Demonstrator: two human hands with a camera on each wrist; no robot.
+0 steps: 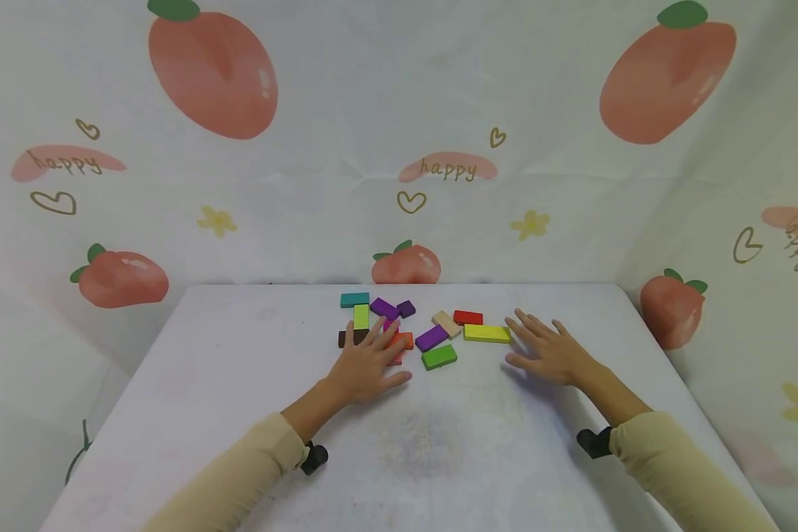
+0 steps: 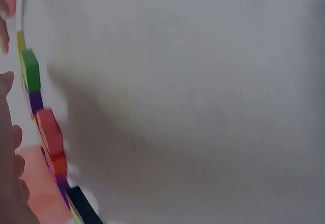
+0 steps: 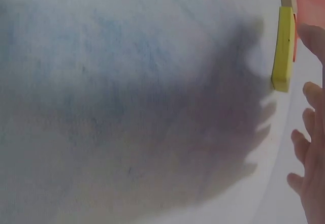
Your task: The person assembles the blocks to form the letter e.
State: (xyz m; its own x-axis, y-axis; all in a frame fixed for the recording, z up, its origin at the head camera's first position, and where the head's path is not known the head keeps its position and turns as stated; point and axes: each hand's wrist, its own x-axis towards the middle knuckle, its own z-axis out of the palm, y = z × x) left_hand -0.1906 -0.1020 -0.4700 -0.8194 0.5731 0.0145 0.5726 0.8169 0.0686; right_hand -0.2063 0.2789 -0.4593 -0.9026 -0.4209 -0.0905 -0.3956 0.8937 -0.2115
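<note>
My left hand (image 1: 364,366) hovers over the left part of a group of coloured blocks, fingers spread, holding nothing. It partly covers a dark brown block (image 1: 342,339), an orange block (image 1: 407,340) and a coral block (image 2: 50,131). Just beyond its fingertips lie a lime block (image 1: 361,316), a teal block (image 1: 355,300) and a purple block (image 1: 384,308). On the other side, my right hand (image 1: 552,351) is spread above the table, casting a shadow (image 3: 218,102). Nearest to it is a long yellow block (image 1: 487,334); whether a fingertip touches it, I cannot tell.
Between the hands lie a green block (image 1: 440,357), another purple block (image 1: 432,338), a beige block (image 1: 447,324) and a red block (image 1: 468,318). A small dark purple block (image 1: 406,308) sits farther back. The white table (image 1: 253,355) ends at a fruit-printed backdrop (image 1: 332,214).
</note>
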